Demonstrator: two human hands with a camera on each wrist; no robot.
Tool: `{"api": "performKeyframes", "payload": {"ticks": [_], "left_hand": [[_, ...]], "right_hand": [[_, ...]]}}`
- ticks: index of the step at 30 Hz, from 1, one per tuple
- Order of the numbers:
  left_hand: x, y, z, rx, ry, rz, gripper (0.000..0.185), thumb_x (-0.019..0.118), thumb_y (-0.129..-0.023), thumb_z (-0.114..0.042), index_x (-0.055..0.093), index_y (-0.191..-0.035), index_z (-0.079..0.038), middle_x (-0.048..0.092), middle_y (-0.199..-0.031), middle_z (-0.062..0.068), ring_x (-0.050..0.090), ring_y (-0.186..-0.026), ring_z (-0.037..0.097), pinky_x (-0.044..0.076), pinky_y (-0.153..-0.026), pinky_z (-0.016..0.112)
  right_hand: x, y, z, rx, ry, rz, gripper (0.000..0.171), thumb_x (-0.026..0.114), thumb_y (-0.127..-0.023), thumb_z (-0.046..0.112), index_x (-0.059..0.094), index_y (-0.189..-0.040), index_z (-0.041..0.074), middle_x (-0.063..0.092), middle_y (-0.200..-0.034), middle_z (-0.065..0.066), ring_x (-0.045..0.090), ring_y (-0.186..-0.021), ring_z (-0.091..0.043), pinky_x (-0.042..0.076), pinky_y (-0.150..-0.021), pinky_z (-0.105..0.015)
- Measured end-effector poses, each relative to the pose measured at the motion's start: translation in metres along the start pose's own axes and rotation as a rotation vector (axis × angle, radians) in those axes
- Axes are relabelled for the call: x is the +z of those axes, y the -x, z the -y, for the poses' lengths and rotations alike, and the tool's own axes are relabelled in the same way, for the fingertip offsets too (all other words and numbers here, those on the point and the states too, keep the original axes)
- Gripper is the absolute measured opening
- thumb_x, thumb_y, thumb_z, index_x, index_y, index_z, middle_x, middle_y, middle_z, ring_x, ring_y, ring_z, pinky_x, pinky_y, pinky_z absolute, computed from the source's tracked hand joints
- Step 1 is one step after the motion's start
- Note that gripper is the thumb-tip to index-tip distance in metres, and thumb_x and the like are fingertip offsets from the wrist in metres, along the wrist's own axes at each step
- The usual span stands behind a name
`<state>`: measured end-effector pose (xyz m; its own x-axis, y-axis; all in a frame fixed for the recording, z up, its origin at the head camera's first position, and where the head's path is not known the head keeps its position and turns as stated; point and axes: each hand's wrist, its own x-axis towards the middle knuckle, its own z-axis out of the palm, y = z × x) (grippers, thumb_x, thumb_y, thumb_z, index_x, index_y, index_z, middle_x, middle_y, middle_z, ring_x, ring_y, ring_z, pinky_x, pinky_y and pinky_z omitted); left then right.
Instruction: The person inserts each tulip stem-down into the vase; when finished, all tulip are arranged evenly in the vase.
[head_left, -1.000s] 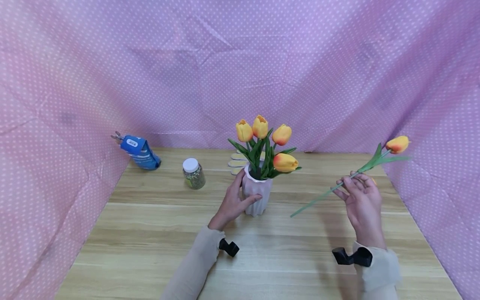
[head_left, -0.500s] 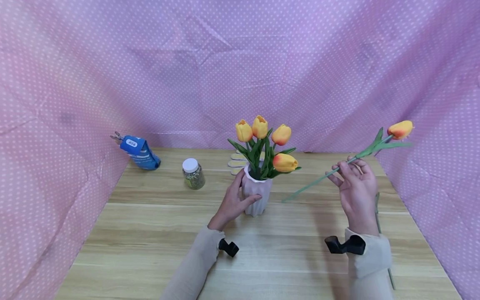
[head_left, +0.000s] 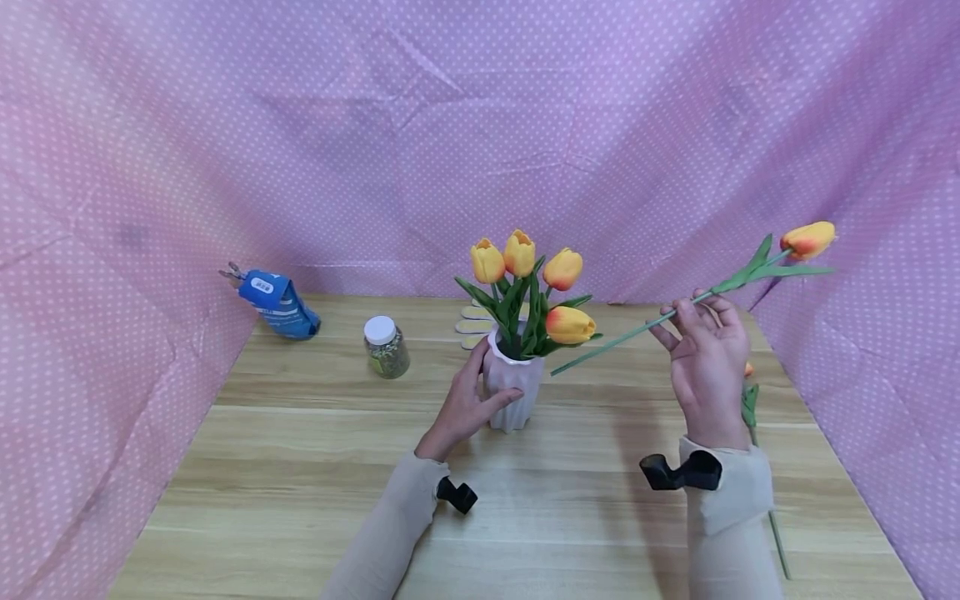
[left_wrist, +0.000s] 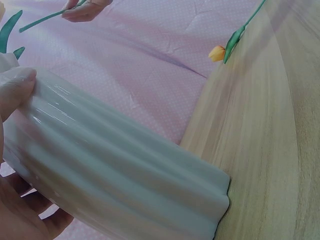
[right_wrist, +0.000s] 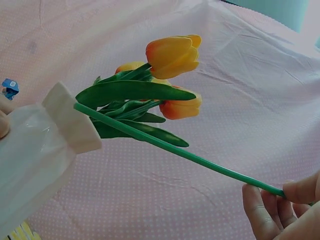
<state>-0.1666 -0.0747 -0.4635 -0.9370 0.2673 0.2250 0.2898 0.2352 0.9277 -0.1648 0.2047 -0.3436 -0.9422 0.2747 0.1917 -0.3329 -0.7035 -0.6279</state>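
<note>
The left hand point(head_left: 468, 404) is wrapped around the pale ribbed vase point(head_left: 517, 392), its thumb lying across the near side and its other fingers curled round the far side. The vase stands upright on the wooden table point(head_left: 300, 500), with four yellow-orange tulips point(head_left: 516, 304) in its mouth; three blooms stand fairly high, and the fourth leans out low over the rim on the right.

The right hand point(head_left: 708, 375) is raised above the table, its thumb and fingertips pinching the single tulip point(head_left: 738, 279) by its green stem. This flower slants, bloom up to the right and bare stem end down toward the vase (the right wrist view makes the end seem to meet the rim, but the left wrist view shows a gap between them).

Beyond the right forearm, another tulip point(head_left: 751, 404) lies on the table, partly covered by the hand and sleeve. Behind the vase, a glove-like item point(head_left: 474, 327) with pale, edged fingers is half hidden. To the left stand a white-lidded jar point(head_left: 387, 354) and, farther off, a blue bag point(head_left: 281, 308) with a clip at its top. A pink dotted cloth point(head_left: 465, 100) hangs around the table.
</note>
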Motion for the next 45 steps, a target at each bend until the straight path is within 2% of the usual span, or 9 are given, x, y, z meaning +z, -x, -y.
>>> {"api": "performKeyframes", "payload": {"ticks": [5,16,23,32,39,45], "left_hand": [[0.0,0.0,0.0,0.012,0.006,-0.001,0.083,0.074,-0.085,-0.033,0.023,-0.151,-0.034,0.038,-0.154,-0.004,0.038,-0.143,0.019,0.03,-0.119,0.053],[0.0,0.0,0.0,0.015,0.006,-0.006,0.083,0.074,-0.084,-0.035,0.024,-0.15,-0.033,0.037,-0.155,-0.004,0.036,-0.144,0.021,0.028,-0.119,0.055],[0.0,0.0,0.001,0.032,0.013,-0.004,0.082,0.074,-0.084,-0.031,0.025,-0.15,-0.033,0.039,-0.153,-0.004,0.04,-0.142,0.021,0.03,-0.119,0.053],[0.0,0.0,0.0,0.005,0.004,0.0,0.084,0.073,-0.084,-0.04,0.023,-0.15,-0.035,0.037,-0.155,-0.005,0.038,-0.143,0.021,0.03,-0.119,0.053],[0.0,0.0,0.0,0.039,0.012,-0.005,0.084,0.074,-0.084,-0.034,0.024,-0.151,-0.032,0.04,-0.153,-0.002,0.04,-0.142,0.022,0.031,-0.118,0.053],[-0.001,0.0,0.001,0.039,0.012,-0.007,0.083,0.075,-0.084,-0.033,0.025,-0.15,-0.032,0.041,-0.152,-0.002,0.042,-0.141,0.022,0.031,-0.118,0.053]], "right_hand": [[0.007,-0.004,-0.003,-0.022,-0.003,-0.049,0.014,0.059,-0.088,-0.01,0.052,-0.098,-0.004,0.065,-0.077,-0.012,0.065,-0.069,-0.023,0.061,-0.058,-0.034],[0.016,-0.008,-0.013,-0.066,-0.042,-0.097,0.018,0.064,-0.084,-0.009,0.052,-0.098,-0.004,0.062,-0.076,-0.012,0.065,-0.068,-0.022,0.061,-0.056,-0.035],[0.024,-0.006,-0.021,-0.073,-0.039,-0.11,0.018,0.064,-0.084,-0.008,0.054,-0.097,-0.002,0.061,-0.077,-0.011,0.065,-0.068,-0.022,0.061,-0.056,-0.036],[0.035,0.0,-0.031,-0.115,0.044,-0.082,0.019,0.063,-0.086,-0.008,0.053,-0.101,-0.003,0.061,-0.081,-0.009,0.066,-0.072,-0.018,0.062,-0.059,-0.036],[0.038,0.006,-0.037,-0.18,0.091,-0.037,0.021,0.066,-0.083,-0.008,0.053,-0.098,-0.002,0.058,-0.086,-0.008,0.064,-0.076,-0.017,0.062,-0.059,-0.035],[0.041,0.014,-0.044,-0.226,0.139,0.006,0.02,0.066,-0.084,-0.009,0.053,-0.097,-0.002,0.059,-0.088,-0.009,0.066,-0.078,-0.019,0.062,-0.061,-0.034]]}}
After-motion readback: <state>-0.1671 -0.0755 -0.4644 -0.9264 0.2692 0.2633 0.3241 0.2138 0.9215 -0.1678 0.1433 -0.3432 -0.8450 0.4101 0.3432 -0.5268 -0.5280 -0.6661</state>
